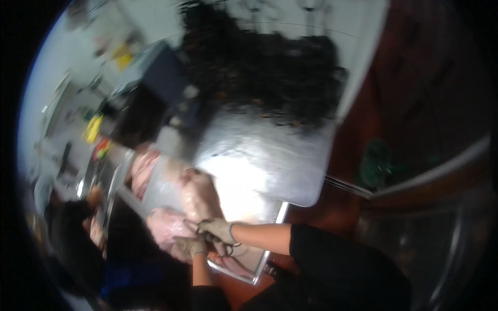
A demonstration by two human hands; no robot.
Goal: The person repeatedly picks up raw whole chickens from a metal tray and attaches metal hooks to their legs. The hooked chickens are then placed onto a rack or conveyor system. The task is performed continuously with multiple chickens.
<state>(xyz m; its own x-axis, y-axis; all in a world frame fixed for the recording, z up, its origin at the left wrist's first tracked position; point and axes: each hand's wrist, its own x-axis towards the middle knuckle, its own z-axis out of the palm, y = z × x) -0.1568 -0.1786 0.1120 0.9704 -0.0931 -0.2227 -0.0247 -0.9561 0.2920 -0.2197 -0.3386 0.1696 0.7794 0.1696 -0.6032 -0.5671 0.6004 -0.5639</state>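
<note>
The view is blurred. My right hand, in a pale glove, is closed around a dark tool with looped handles, which looks like scissors or shears. Just below and to the left, my gloved left hand presses on or grips a large pale-pink piece of raw meat; its fingertips are hard to make out. Another long piece of raw meat lies right above, touching or close to the first. Both rest on a metal-edged work surface. A thin strip of meat lies near its lower corner.
A large metal sheet reaches away, with a dark heap on it. More raw meat lies at the left beside a dark bin or box. A co-worker in dark clothing stands at far left. Something green is at right.
</note>
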